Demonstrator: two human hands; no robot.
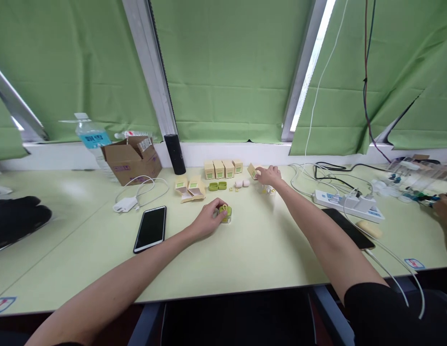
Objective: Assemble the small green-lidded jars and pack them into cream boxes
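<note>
My left hand (208, 218) is closed around a small clear case with a green lid and a yellow loop (225, 214), low over the table. Farther back, my right hand (269, 176) pinches the edge of a small pale-yellow box (252, 170), which is tilted. Just below that hand lie small clear pieces (268, 190), partly hidden. Between the hands are an open green case (217, 186), tiny yellow pieces (233, 189) and pale pink pieces (242, 183). Several matching yellow boxes (218, 169) stand in a row behind, and opened boxes (190, 188) lie to the left.
On the left are a phone (150, 229), a white charger (125, 204), a cardboard box (133, 161), a black cylinder (175, 154) and a bottle (93, 138). Rightward lie a power strip (349, 205), cables and a dark phone (348, 228). Another person's hand (445, 209) is at the far right.
</note>
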